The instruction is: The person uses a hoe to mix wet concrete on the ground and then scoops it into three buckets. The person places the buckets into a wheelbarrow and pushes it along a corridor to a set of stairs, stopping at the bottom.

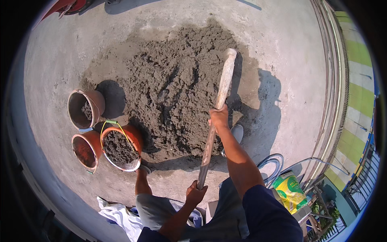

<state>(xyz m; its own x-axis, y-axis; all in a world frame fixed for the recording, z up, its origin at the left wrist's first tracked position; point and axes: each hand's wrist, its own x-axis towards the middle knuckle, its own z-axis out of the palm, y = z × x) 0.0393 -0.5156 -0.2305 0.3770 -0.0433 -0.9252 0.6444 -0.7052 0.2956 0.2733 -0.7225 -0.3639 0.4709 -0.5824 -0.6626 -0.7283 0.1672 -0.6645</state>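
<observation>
Sunlit pale concrete ground [298, 52], rough and stained, spreads under everything, with a wall of green and white tiles [360, 88] curving along the right. A broad heap of wet grey mortar [173, 88], lumpy and crumbly, covers the middle, its edges thinning into a damp smear.

The long wooden handle [210, 141], a smooth, worn pole coated pale near its far end, lies across the heap's right side in view. Its long axis runs from near the person's legs up and away, leaning to the right; the thicker end points away from the person. What blade it may carry cannot be made out.

The right hand [219, 117] has its grip closed around the middle of the pole. The left hand [195, 192] has its grip wrapped around the near end, fingers curled tight.

Left of the heap stand three round plastic buckets: a dull brownish one [96, 103] tilted with some mortar inside, a small orange one [93, 141] with a reddish interior, and a larger orange one [133, 137] filled with mortar, its yellow wire handle raised.
</observation>
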